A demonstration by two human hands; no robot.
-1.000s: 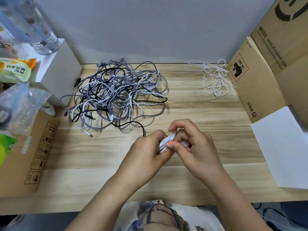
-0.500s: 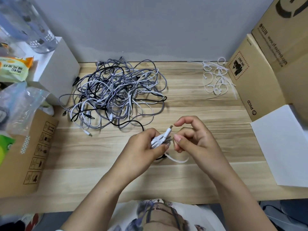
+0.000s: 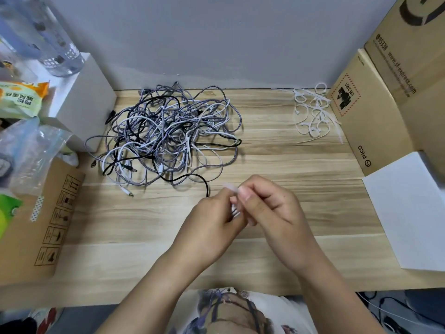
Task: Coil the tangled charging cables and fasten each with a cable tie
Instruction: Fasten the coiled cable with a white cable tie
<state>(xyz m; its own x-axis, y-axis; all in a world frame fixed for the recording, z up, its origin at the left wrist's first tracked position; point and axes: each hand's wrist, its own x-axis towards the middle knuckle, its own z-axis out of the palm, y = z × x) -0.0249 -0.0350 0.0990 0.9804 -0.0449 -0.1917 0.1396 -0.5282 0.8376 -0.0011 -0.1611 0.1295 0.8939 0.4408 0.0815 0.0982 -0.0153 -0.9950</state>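
Observation:
A tangled heap of grey, white and black charging cables (image 3: 168, 138) lies at the back left of the wooden table (image 3: 289, 165). A pile of white cable ties (image 3: 313, 112) sits at the back right. Over the table's middle, my left hand (image 3: 212, 222) grips a small coiled white cable (image 3: 234, 209), mostly hidden between my fingers. My right hand (image 3: 269, 206) meets it from the right, its thumb and forefinger pinching something white and blurred at the coil's top. Whether that is a tie or the cable's end I cannot tell.
A white box (image 3: 79, 102) with a clear bottle (image 3: 48, 37) stands back left, with snack bags and a cardboard box (image 3: 36, 225) in front of it. Cardboard boxes (image 3: 375, 112) line the right side. A white sheet (image 3: 409, 213) lies at the right.
My right hand, which had pulled away with its fingers spread, has come back against the coil and pinches at its top. The loose white strip seen under my hands is no longer visible.

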